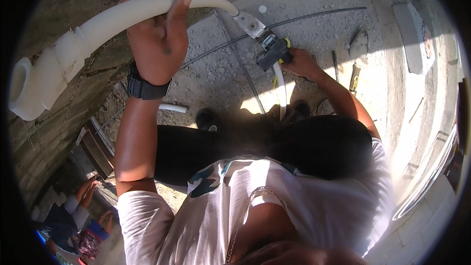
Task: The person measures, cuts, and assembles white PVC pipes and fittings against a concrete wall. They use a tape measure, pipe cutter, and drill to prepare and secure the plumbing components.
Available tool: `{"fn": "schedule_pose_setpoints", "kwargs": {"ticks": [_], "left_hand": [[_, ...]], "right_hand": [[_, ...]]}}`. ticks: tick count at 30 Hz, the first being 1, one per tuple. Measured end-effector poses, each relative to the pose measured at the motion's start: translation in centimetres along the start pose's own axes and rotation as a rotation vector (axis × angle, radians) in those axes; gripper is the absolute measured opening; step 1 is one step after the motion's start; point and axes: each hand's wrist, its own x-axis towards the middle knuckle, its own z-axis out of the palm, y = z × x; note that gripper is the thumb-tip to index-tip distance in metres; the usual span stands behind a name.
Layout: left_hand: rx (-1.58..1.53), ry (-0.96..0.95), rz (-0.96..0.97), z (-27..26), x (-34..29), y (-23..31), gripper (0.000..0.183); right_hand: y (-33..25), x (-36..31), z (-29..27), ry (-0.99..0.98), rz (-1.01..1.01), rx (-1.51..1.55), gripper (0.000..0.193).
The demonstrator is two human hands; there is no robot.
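Note:
My left hand point(159, 34) is raised and wrapped round a white plastic pipe point(110, 22), with the thumb across it. A wide white branched fitting point(54, 71) with an open mouth sits on the pipe's left end. The pipe's narrow-looking far end meets the flat silver head of a tool point(252, 25) in the picture; whether they touch I cannot tell. My right hand point(301, 63) is closed on the tool's black and yellow body, its fingers partly hidden. Below the tool a second white pipe point(280, 88) runs down toward my right foot.
Thin grey rods point(294, 18) lie across the gravelly ground point(314, 34). A short white pipe piece point(172, 108) lies near my left foot. A yellow and black tool point(354, 79) lies to the right. A rough wall point(54, 132) runs along the left. Other people point(68, 225) are at lower left.

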Motion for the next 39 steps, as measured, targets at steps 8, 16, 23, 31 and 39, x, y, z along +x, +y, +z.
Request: {"fn": "schedule_pose_setpoints", "kwargs": {"ticks": [8,16,23,31,39], "left_hand": [[-0.104,-0.104,0.089,1.1,-0.1,3.1,0.036],[-0.154,-0.162,0.092,1.4,0.4,5.2,0.040],[-0.023,-0.172,0.176,1.6,1.0,6.7,0.038],[0.017,-0.183,0.228,1.6,0.8,8.0,0.037],[0.165,-0.230,0.326,0.5,2.6,10.5,0.034]], "right_hand": [[1.5,-0.1,4.9,0.108,0.073,0.185,0.038],[1.6,-0.4,5.8,0.194,0.053,0.159,0.037],[0.9,-1.1,4.6,0.153,0.075,0.146,0.042],[0.3,-1.6,3.7,0.130,0.094,0.177,0.041],[-0.2,-1.9,2.7,0.157,0.075,0.205,0.039]]}}
